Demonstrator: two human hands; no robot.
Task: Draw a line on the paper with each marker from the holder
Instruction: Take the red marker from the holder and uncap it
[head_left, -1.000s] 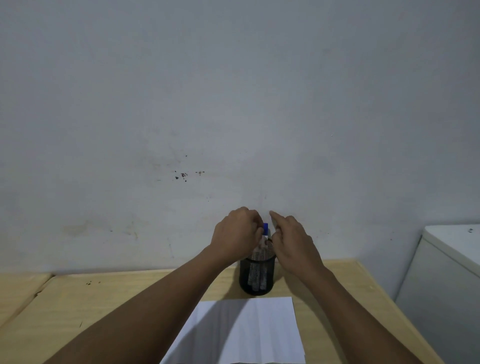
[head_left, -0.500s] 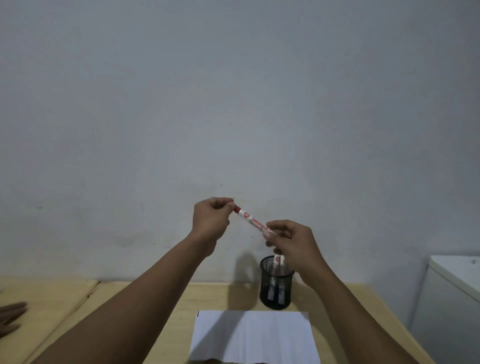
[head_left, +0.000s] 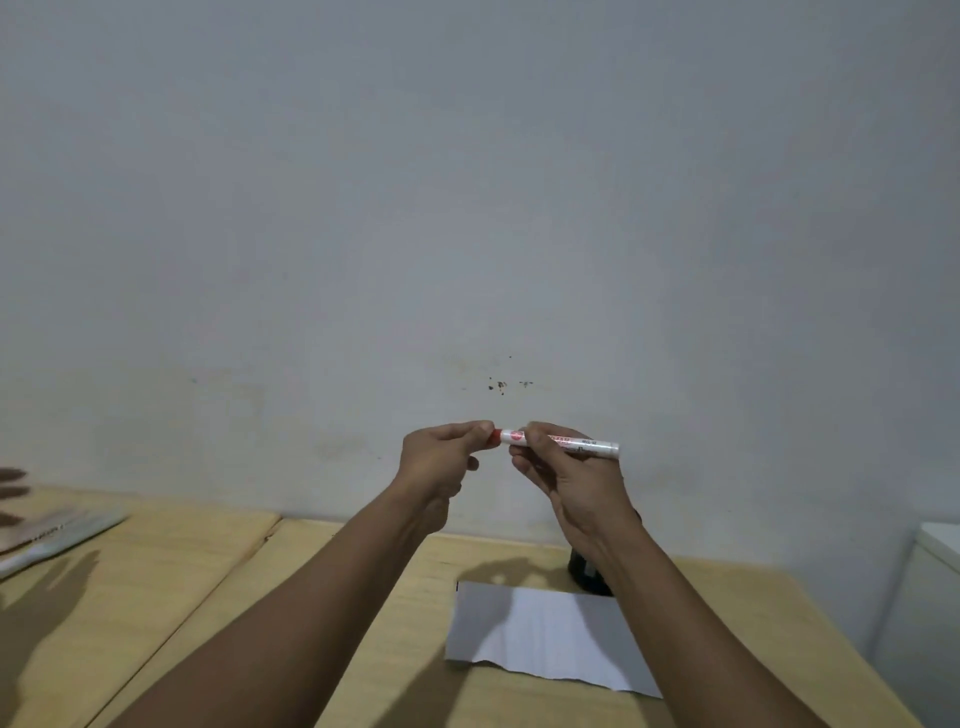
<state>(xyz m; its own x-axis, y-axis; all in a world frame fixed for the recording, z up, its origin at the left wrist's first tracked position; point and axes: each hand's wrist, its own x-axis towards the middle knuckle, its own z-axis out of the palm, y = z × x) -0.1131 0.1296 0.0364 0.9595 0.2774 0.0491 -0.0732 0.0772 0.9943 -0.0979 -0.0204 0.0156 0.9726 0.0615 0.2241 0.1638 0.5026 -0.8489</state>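
I hold a white marker (head_left: 587, 444) with red print level in the air in front of the wall. My right hand (head_left: 563, 470) grips its barrel. My left hand (head_left: 441, 457) pinches the red cap (head_left: 495, 435) at the marker's left end. Below, a white sheet of paper (head_left: 545, 639) lies on the wooden table (head_left: 363, 649). The black mesh holder (head_left: 584, 574) stands behind the paper, mostly hidden by my right forearm; its markers are not visible.
A white cabinet (head_left: 930, 597) stands to the right of the table. On a second wooden table at the left lie some papers (head_left: 57, 532), with another person's fingers (head_left: 13, 491) at the frame's left edge.
The marker has come out of the holder and turned from tilted to level. Both hands have closed in on it. The view has swung left, so holder and paper sit further right.
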